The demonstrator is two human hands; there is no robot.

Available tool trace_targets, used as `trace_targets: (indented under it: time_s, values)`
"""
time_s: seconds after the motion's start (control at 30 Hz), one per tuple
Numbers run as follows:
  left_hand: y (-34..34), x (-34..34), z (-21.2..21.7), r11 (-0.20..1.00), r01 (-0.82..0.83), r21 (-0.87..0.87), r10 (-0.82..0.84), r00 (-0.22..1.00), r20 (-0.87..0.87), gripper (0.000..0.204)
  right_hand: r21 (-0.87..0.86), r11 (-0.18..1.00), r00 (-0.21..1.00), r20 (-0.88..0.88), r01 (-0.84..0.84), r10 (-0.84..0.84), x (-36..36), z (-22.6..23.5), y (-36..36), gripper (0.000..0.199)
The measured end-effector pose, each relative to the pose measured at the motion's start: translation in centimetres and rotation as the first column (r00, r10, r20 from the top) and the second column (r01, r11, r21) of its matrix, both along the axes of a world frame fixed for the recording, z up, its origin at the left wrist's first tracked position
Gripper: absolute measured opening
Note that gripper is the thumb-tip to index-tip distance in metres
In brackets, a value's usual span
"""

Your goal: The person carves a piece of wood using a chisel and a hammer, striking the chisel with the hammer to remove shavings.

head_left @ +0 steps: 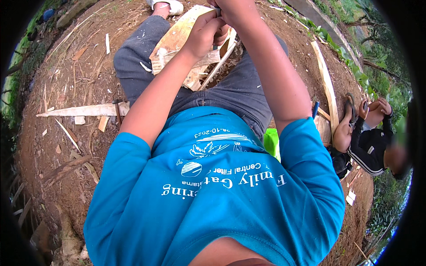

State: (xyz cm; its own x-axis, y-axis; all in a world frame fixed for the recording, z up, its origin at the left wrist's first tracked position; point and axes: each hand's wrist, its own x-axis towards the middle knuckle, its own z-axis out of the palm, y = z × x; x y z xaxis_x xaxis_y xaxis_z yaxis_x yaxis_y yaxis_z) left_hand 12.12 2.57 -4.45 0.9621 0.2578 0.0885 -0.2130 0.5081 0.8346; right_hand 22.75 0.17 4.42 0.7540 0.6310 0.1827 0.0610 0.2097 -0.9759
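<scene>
Both my hands meet at the upper edge, above a broad pale piece of wood (175, 40) lying between my spread legs. My left hand (205, 34) is closed, its fingers curled around something mostly hidden. A small dark bit of an object (217, 10) shows where the two hands meet; its kind is unclear. My right hand (234, 9) is closed against the left one, partly cut off by the frame's edge. Below the hands, a cut wood block (212, 57) and a thin pale strip of wood (220, 65) rest near my lap.
A long pointed wooden piece (84, 110) lies at my left, with a dark-handled tool (117, 111) against it. Wood chips (80, 120) litter the brown soil. A long pale plank (326, 84) lies at my right, near a seated person in dark clothes (368, 148). Something bright green (271, 144) is beside my hip.
</scene>
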Motion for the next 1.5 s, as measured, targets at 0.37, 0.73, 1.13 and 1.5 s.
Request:
trace_targets:
  time_s: [0.37, 0.73, 1.13, 1.5]
  values:
    - [-0.7, 0.5, -0.9, 0.996, -0.065, -0.06, 0.066, 0.998, 0.012, 0.017, -0.089, 0.986, 0.968, 0.222, 0.14, -0.117, -0.1, 0.0, -0.2, 0.035]
    - [-0.7, 0.6, -1.8, 0.994, -0.031, -0.101, 0.037, 0.997, 0.067, 0.016, -0.056, 0.992, 0.967, 0.233, 0.115, -0.099, -0.4, -0.2, -0.3, 0.032]
    - [0.2, 0.0, -2.6, 0.994, -0.022, -0.105, 0.037, 0.989, 0.144, 0.021, 0.007, 0.994, 0.942, 0.317, 0.112, -0.108, -1.6, 0.0, 0.5, 0.032]
    - [2.1, -6.6, 0.5, 0.008, 0.185, 0.983, 0.342, 0.923, -0.177, 0.073, 0.006, 0.994, 0.991, 0.076, 0.112, -0.112, -0.5, 0.2, -0.7, 0.031]
